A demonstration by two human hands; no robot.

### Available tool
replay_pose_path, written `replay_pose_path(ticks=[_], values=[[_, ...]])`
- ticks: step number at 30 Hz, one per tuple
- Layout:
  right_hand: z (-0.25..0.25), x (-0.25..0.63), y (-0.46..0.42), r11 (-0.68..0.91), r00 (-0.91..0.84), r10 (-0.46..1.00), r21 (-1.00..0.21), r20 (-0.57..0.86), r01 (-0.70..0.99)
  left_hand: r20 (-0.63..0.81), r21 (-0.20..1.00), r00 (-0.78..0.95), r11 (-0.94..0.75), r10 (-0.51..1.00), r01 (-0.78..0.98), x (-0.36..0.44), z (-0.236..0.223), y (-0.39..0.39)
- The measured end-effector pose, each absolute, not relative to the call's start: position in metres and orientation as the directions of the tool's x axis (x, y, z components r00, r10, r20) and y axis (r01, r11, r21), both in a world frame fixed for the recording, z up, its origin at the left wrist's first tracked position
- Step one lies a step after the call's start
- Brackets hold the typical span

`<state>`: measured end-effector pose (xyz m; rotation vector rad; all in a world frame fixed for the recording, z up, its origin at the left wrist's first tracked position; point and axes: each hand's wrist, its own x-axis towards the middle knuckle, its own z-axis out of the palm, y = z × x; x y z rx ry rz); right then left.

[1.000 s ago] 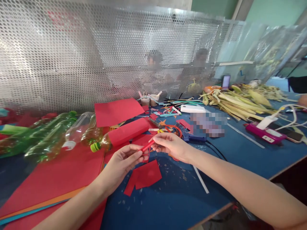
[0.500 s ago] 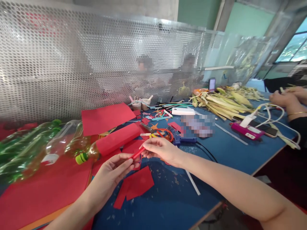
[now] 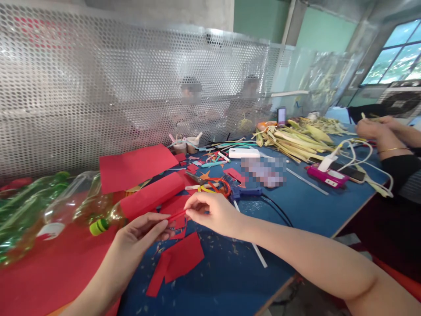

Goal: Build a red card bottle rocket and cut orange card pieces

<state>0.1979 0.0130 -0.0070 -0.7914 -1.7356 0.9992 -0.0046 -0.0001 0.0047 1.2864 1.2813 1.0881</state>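
Between my two hands is a thin strip of red paper [image 3: 178, 215], narrow and seemingly folded or rolled. My left hand [image 3: 148, 230] pinches its near end between thumb and fingers. The far end is pinched by my right hand [image 3: 210, 213]. Below them, cut pieces of red paper [image 3: 186, 259] lie on the blue table [image 3: 237, 281]. Just beyond my hands are scissors with orange handles [image 3: 225, 186] and a blue glue gun [image 3: 245, 192]. A bottle wrapped in red paper [image 3: 153, 195], with a yellow-green cap, lies beside my left hand.
Several green and clear plastic bottles [image 3: 39, 210] lie at the left on red sheets [image 3: 66, 281]. A perforated clear screen [image 3: 131, 87] stands behind. Dried husks [image 3: 289, 140], a purple power strip [image 3: 327, 176] with white cables, and another person's hands [image 3: 378, 129] are at the right.
Both hands have shifted slightly left in view, still pinching the strip, which now lies flatter. The whole scene has slid left as the camera turned a little right.
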Motion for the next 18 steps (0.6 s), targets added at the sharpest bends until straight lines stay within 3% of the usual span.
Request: replay_pose_path(ticks=[6, 12, 18], values=[[-0.007, 0.200, 0.016, 0.481, -0.386, 0.825, -0.872, 0.414, 0.094, -0.052, 0.984, 0.017, 0.048, 0.999, 0.169, -0.003, 0.015, -0.002], [-0.008, 0.194, 0.020, 0.198, -0.327, 0.914, -0.968, 0.239, -0.153, -0.183, 0.965, -0.085, 0.163, 0.979, -0.204, 0.005, 0.022, -0.007], [-0.013, 0.182, 0.015, -0.032, -0.396, 0.913, -0.953, 0.094, -0.300, -0.181, 0.953, -0.124, 0.144, 0.976, -0.265, 0.011, 0.015, -0.016]])
